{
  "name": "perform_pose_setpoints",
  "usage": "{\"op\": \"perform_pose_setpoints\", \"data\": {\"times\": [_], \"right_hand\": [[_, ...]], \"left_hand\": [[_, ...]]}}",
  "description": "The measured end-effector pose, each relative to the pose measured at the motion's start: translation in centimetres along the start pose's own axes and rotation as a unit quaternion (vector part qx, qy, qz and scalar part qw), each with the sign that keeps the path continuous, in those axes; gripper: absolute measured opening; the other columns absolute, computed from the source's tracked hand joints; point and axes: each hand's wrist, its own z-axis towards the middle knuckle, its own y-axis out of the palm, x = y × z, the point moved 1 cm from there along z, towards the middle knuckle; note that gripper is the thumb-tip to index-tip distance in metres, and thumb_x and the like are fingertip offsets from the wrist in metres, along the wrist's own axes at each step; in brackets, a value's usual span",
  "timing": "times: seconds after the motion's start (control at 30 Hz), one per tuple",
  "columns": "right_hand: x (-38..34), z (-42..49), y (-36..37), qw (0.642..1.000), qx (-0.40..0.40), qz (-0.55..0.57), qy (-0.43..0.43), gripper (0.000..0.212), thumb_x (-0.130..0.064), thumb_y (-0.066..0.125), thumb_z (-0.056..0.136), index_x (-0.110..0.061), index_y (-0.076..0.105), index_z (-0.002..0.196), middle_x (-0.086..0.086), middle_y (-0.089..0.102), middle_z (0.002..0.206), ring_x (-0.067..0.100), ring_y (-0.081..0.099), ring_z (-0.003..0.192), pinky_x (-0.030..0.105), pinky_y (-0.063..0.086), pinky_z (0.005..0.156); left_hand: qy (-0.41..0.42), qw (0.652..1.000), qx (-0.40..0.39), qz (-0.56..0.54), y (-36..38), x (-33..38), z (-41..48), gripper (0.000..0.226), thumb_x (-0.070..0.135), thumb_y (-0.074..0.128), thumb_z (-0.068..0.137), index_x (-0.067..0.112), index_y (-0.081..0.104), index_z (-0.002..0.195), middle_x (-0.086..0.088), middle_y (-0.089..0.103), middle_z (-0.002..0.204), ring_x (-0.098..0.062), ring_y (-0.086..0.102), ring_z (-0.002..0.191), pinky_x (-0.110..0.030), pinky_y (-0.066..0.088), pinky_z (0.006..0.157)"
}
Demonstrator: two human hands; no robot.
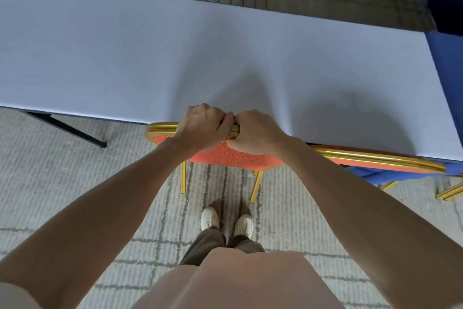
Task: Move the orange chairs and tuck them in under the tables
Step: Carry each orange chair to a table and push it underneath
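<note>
Here the left hand (203, 128) and right hand (255, 133), touching, both curled round the gold top rail (162, 128) of the orange chair (238, 158), whose back ran left to right at the near edge of the white table (175, 45), just beyond them.

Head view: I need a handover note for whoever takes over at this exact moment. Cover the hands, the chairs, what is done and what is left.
Left hand: grips the top rail of the chair.
Right hand: grips the same rail, touching the left hand.
Chair: its back is at the near edge of the table, its seat is hidden beneath, and its rear legs are on the carpet.
Second chair: to the right, its back also at the table edge.
Done: both chairs look tucked in.
Left: probably just let go. No other orange chairs show in this view, so look around for more.
</note>
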Motion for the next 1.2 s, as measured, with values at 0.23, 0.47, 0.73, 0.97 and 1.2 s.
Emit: {"op": "perform_pose_setpoints", "data": {"times": [0.23,0.47,0.73,0.97,1.2], "right_hand": [[-0.6,0.2,0.5,0.996,0.072,0.004,0.042,0.025,-0.034,0.056,0.085,-0.026,0.049,0.063,-0.008,0.052,0.056,0.02,0.054,0.059,0.028,0.041,0.055],[-1.5,0.5,0.2,0.992,0.097,0.035,0.075,0.034,-0.032,0.059,0.082,-0.033,0.039,0.055,-0.01,0.046,0.053,0.02,0.052,0.058,0.028,0.039,0.057],[-2.1,1.7,2.0,0.991,0.094,0.03,0.095,0.021,-0.035,0.058,0.086,-0.03,0.051,0.067,-0.003,0.062,0.065,0.025,0.06,0.067,0.028,0.041,0.06],[-2.0,2.3,3.3,0.993,0.062,-0.029,0.094,0.016,-0.038,0.06,0.083,-0.023,0.066,0.078,0.002,0.069,0.076,0.027,0.062,0.071,0.028,0.041,0.062],[-1.4,2.8,5.5,0.996,0.027,-0.025,0.081,0.013,-0.038,0.063,0.082,-0.028,0.058,0.075,-0.004,0.059,0.067,0.023,0.06,0.068,0.03,0.048,0.064]], "left_hand": [[0.079,0.995,-0.019,0.054,-0.5,-0.7,0.9,0.044,0.032,0.023,0.099,0.017,0.049,0.067,0.006,0.046,0.055,-0.023,0.043,0.049,-0.029,0.031,0.052],[0.049,0.998,-0.037,0.034,-0.6,-1.4,1.7,0.054,0.036,0.022,0.103,0.018,0.051,0.062,0.005,0.047,0.053,-0.021,0.049,0.052,-0.034,0.044,0.058],[0.04,0.998,-0.049,0.03,0.5,-3.3,1.6,0.05,0.036,0.026,0.104,0.017,0.049,0.063,0.004,0.048,0.058,-0.022,0.045,0.056,-0.033,0.039,0.059],[0.08,0.993,-0.058,0.07,2.4,-3.8,0.2,0.049,0.03,0.025,0.105,0.017,0.064,0.079,-0.004,0.07,0.077,-0.031,0.062,0.07,-0.034,0.032,0.057],[0.067,0.993,-0.079,0.063,4.6,-4.3,-0.7,0.047,0.031,0.023,0.104,0.021,0.058,0.075,0.002,0.066,0.073,-0.021,0.049,0.059,-0.032,0.034,0.056]]}}
